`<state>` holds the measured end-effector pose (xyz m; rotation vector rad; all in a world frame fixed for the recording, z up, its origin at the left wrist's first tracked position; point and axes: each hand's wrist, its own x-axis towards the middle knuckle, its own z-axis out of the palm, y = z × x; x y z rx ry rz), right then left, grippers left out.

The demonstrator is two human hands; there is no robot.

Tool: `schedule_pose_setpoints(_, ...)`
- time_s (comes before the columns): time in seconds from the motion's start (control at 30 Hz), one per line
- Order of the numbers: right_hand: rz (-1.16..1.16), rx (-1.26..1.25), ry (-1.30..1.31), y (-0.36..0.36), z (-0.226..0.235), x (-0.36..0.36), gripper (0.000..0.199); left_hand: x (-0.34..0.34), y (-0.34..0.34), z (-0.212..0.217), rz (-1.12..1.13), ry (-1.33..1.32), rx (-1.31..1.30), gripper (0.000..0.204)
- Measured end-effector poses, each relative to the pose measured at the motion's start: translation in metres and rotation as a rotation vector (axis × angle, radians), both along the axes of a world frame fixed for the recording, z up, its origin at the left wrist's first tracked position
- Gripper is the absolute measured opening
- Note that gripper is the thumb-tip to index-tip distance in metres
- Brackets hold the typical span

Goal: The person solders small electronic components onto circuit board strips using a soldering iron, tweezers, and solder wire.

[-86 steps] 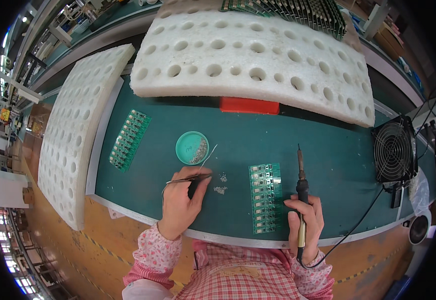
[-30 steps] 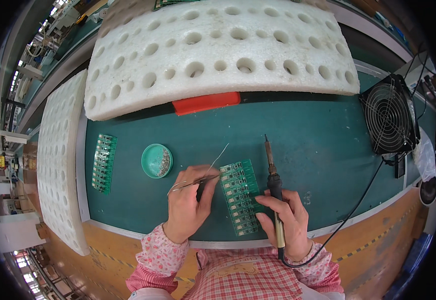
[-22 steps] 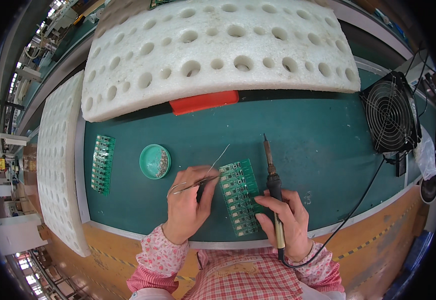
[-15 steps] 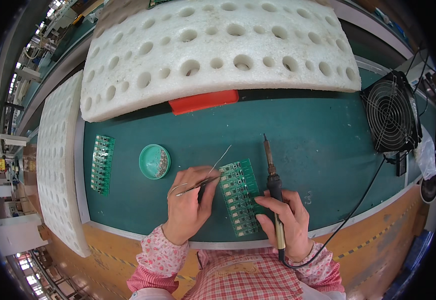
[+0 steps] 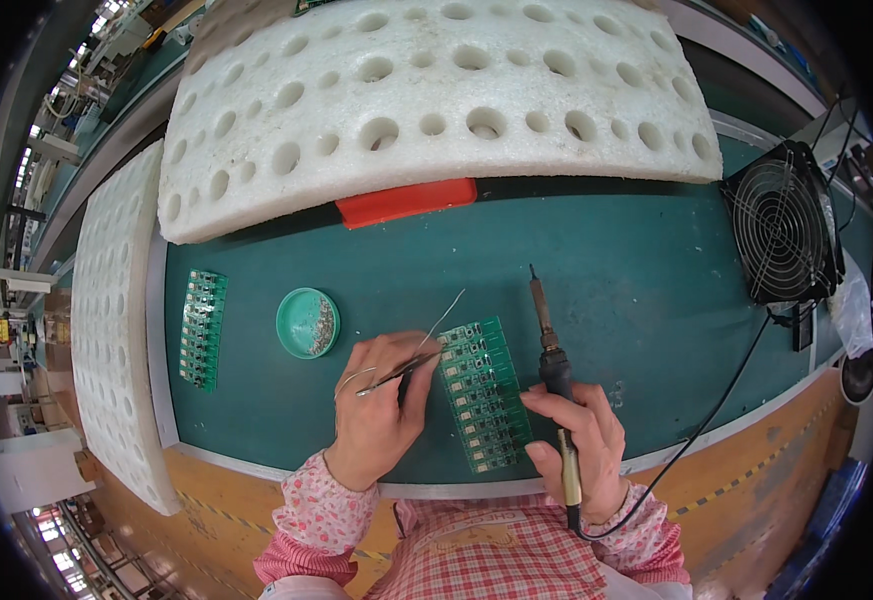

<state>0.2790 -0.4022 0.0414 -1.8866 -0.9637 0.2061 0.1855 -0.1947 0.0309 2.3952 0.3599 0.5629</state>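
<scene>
A green circuit board panel (image 5: 478, 400) with several rows of parts lies on the green work surface between my hands. My left hand (image 5: 374, 425) is closed on a pair of dark tweezers (image 5: 392, 378), whose tips reach the panel's upper left corner. A thin silvery solder wire (image 5: 444, 314) also passes through its fingers, its free end rising past that corner. On the panel's right, my right hand (image 5: 590, 440) grips a soldering iron (image 5: 556, 370). The iron's tip points away from me, apart from the board.
A second board panel (image 5: 202, 330) lies at left, near a round green dish (image 5: 308, 323) of small bits. White foam blocks with holes (image 5: 426, 95) (image 5: 114, 330) stand behind and at left. There is a red tray (image 5: 406, 203), a fan (image 5: 778, 225), and the iron's cable (image 5: 701, 435) at right.
My right hand and the soldering iron have shifted slightly right, off the panel's edge. My left hand, with the tweezers and wire, has barely moved.
</scene>
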Motion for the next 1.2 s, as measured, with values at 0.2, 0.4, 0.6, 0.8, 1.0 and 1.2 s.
schedule_pose_setpoints(0.2, -0.072, 0.227, -0.095, -0.006, -0.001, 0.006, 0.023, 0.002, -0.002, 0.002, 0.017, 0.017, -0.03, 0.016)
schedule_pose_setpoints(0.4, -0.105, 0.455, 0.196, 0.011, 0.003, 0.006, 0.021, -0.001, -0.001, -0.001, 0.017, -0.005, -0.023, 0.025)
schedule_pose_setpoints(0.6, -0.025, 0.46, 0.153, 0.018, -0.002, 0.013, 0.023, 0.001, -0.002, 0.0, 0.02, 0.008, -0.023, 0.018)
schedule_pose_setpoints(0.8, -0.048, 0.451, 0.162, 0.021, -0.004, 0.013, 0.023, 0.0, -0.001, -0.001, 0.015, -0.007, -0.005, 0.027)
schedule_pose_setpoints(1.0, -0.016, 0.444, 0.15, 0.022, -0.003, 0.015, 0.023, 0.0, -0.001, -0.001, 0.015, -0.008, -0.006, 0.027)
schedule_pose_setpoints(1.2, -0.044, 0.435, 0.165, 0.022, -0.005, 0.011, 0.022, 0.0, -0.002, 0.002, 0.026, 0.015, -0.021, 0.019)
